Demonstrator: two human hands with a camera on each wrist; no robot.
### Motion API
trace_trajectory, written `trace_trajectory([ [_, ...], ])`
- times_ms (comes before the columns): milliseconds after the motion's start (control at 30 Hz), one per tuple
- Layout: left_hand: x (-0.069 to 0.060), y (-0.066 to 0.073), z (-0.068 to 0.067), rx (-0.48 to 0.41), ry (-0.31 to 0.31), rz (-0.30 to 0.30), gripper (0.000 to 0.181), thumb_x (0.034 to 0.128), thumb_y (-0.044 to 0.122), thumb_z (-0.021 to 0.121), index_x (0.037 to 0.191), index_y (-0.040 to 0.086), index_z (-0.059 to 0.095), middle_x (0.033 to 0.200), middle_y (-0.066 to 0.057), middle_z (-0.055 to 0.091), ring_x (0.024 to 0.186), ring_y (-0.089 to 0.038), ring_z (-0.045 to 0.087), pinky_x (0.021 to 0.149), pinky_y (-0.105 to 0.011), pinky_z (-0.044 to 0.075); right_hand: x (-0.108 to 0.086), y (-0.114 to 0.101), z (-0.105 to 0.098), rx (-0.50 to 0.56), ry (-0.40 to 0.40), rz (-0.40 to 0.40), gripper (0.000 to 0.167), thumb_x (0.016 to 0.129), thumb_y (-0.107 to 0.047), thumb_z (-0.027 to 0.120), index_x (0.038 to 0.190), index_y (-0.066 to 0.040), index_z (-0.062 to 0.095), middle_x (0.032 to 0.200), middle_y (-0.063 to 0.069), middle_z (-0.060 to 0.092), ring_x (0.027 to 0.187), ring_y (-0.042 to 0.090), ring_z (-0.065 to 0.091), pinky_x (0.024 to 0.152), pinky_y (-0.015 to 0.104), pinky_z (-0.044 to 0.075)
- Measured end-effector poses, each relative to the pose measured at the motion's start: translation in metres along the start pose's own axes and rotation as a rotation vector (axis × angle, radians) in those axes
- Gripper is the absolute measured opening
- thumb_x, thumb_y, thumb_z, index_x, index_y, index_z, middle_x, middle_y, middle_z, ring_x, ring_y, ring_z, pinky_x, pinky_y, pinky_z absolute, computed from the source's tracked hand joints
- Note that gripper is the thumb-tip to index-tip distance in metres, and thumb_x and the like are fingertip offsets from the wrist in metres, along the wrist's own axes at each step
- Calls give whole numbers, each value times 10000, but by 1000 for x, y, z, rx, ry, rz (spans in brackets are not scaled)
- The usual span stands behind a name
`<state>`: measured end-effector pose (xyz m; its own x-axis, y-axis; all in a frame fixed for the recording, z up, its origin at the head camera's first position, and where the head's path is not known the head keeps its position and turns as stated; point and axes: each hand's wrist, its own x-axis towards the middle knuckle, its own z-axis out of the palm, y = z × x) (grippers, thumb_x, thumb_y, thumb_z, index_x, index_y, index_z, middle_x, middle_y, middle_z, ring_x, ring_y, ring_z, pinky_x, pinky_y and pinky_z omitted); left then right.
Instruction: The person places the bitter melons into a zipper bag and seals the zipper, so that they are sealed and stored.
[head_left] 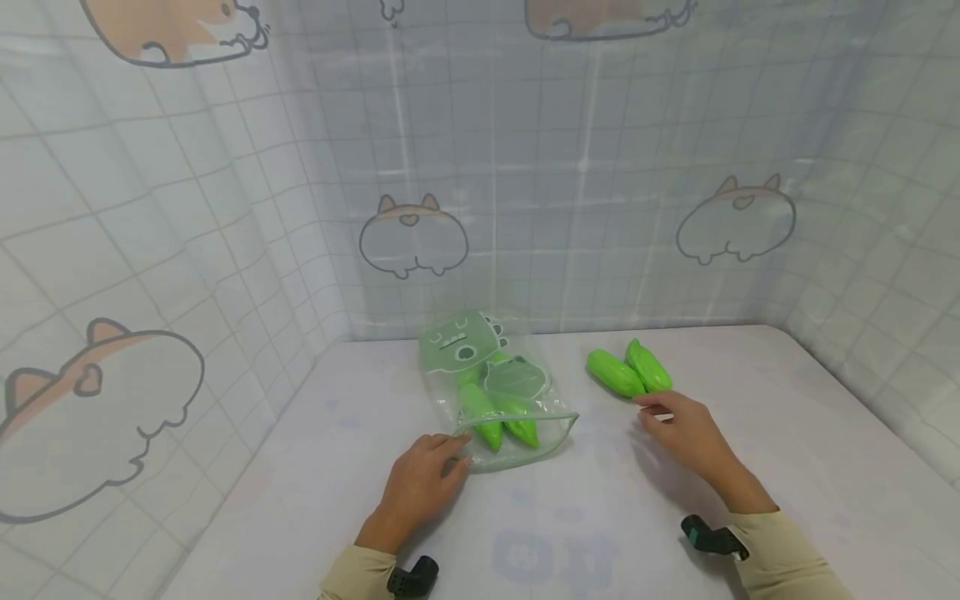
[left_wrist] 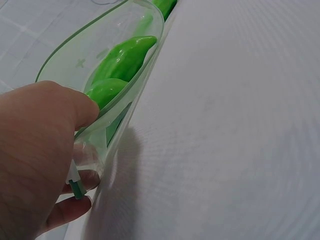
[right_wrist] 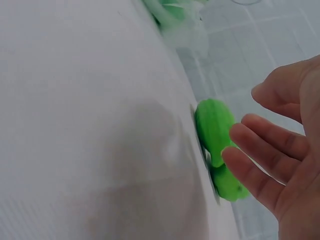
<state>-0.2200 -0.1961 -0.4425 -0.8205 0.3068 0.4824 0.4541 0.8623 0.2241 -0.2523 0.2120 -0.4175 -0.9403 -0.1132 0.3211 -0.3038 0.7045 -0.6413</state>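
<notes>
A clear zip bag [head_left: 459,342] with a green cartoon face lies at the middle of the table, its mouth toward me. Inside are several glossy green ridged toy gourds [left_wrist: 122,62]. My left hand [head_left: 423,485] pinches the bag's left corner by the rim, thumb on top and fingers beneath, beside a white and green slider [left_wrist: 75,182]. Two loose gourds, one on the left [head_left: 615,373] and one on the right [head_left: 649,367], lie against each other right of the bag. Just in front of them my right hand [head_left: 686,437] hovers, fingers loosely bent, holding nothing.
A white table [head_left: 337,433] lies under everything. Behind it and at both sides hangs a gridded sheet [head_left: 525,167] printed with cartoon dogs. A dark wrist device sits on each sleeve cuff.
</notes>
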Motion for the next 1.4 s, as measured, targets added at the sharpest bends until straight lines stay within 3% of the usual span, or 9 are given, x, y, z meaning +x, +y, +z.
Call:
trace_trajectory([
  [467,-1,-2,1,-9,7,-1,342,900,299,730,1228,203,731,1075,-3,716,963,-191,643,760,-393,553,3,6,-9,-11,29,74,268,958,-151,661,1168,12,696,1105,165,699,1058,370,636,831,483,518],
  [600,-2,-2,0,-4,33,14,336,889,274,745,1213,188,736,1061,-12,718,947,-199,647,746,-396,554,7,10,-10,-15,39,113,287,962,-164,640,1176,21,684,1110,195,693,1096,404,607,853,515,492],
  [1000,1,-2,0,-13,12,24,331,906,278,730,1226,193,733,1034,15,711,945,-183,640,749,-384,550,19,26,-16,-42,135,167,372,954,-184,644,1229,66,629,1137,280,644,1068,426,599,890,568,449],
  [1200,0,-3,1,-11,32,33,321,903,293,733,1215,217,739,1036,27,711,948,-169,642,753,-372,553,26,32,-15,-45,106,208,452,982,-236,631,1300,80,571,1218,328,583,1124,462,567,899,587,457],
  [1400,-1,-2,1,-21,24,22,316,904,292,733,1210,213,742,1044,24,713,961,-179,644,762,-385,553,32,35,-11,-8,37,302,583,1007,-345,583,1385,89,485,1319,353,515,1220,493,512,920,572,482],
])
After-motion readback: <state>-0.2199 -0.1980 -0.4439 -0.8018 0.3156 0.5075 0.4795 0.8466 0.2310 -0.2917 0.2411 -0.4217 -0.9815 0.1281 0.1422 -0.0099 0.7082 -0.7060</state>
